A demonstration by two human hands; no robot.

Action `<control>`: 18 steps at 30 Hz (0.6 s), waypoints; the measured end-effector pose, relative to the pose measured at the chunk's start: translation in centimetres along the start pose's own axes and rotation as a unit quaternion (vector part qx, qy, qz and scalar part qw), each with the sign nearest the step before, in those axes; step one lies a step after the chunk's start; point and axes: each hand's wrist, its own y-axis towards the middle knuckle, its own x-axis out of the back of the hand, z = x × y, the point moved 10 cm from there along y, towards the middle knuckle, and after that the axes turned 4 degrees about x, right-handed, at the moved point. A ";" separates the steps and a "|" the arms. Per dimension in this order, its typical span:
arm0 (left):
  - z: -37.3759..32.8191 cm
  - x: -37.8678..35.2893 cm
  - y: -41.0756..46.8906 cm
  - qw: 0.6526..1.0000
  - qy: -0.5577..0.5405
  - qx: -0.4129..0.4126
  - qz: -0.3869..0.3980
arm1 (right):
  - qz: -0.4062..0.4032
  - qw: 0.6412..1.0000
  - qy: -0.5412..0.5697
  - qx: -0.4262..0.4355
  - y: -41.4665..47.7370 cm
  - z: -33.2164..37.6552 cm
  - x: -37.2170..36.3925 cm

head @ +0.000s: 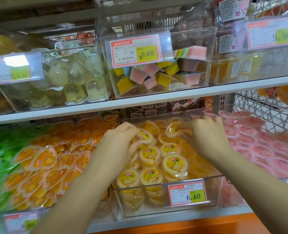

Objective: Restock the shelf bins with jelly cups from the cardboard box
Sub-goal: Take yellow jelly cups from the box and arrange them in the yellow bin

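Yellow jelly cups (150, 166), round and lidded, heaped in a clear bin (139, 211) on the lower shelf (156, 222), behind a 6.60 price tag (187, 194). Both hands over the heap. Left hand (121, 139): fingers curled round the top cup (145, 136) of the pile. Right hand (205, 132): pinching a tilted cup (172, 130) towards the bin's back. Just left of the bin, orange heart cups (45, 157); just right, pink cups (251, 141). On the shelf above, square jellies (138, 75), pink and yellow, in an upper bin (187, 41).
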 end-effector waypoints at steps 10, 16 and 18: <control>-0.8 -1.0 -5.2 0.977 -0.166 -0.027 0.129 | -0.069 0.984 0.157 0.055 -2.1 1.6 4.7; 0.1 1.0 -5.2 0.991 -0.046 -0.039 0.120 | 0.055 0.944 0.303 0.116 -3.2 3.9 4.0; 0.2 1.9 -5.3 0.993 0.023 -0.056 0.106 | 0.113 0.934 0.308 0.143 -3.6 5.1 2.8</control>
